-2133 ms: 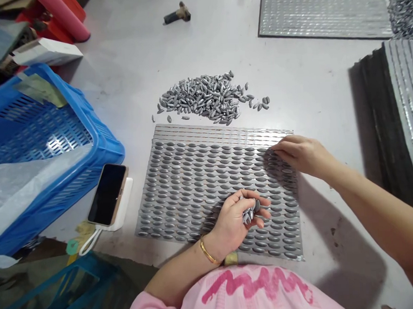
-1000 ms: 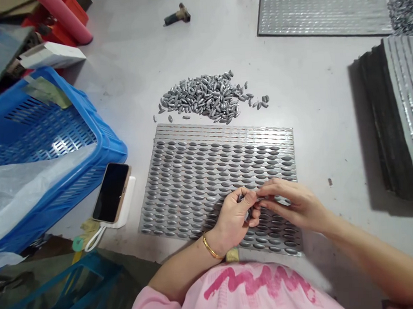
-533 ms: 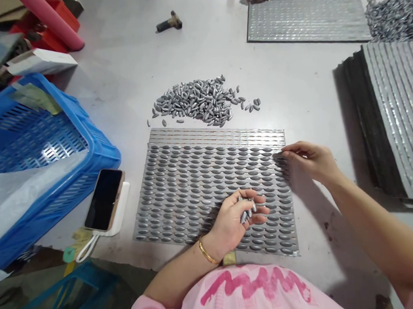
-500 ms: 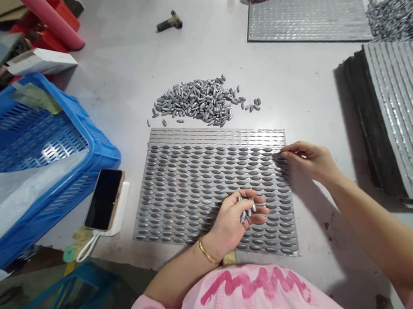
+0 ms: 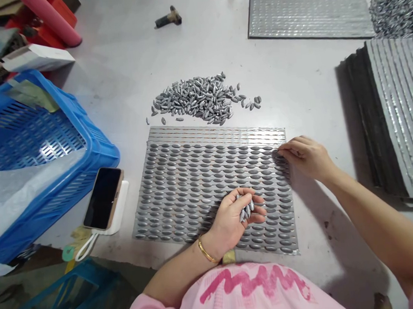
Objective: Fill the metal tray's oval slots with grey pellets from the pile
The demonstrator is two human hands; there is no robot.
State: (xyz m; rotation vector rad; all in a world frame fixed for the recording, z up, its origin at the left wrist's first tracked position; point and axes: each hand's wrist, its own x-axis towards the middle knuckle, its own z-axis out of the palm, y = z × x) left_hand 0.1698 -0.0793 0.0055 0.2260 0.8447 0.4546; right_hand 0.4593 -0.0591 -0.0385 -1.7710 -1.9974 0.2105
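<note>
A grey board with narrow grooves lies in front of me, most of it covered by rows of small grey spindle-shaped pieces. Cupped over its lower middle, my left hand holds several loose pieces of the same kind, its thumb resting on them. My right hand pinches at the board's right edge, at the end of the uppermost filled row. Whatever sits between those fingertips is hidden. Beyond the board's far edge is a heap of loose grey pieces.
To the left stand a blue plastic basket and a phone on a white power bank. A stack of grooved boards rises at the right. Further back are another part-filled board, a second heap and a dark tool.
My right hand has shifted slightly left and rolled over at the same row end. The left thumb has pressed closer over its pieces. Another person's hand at the far board has left the view.
</note>
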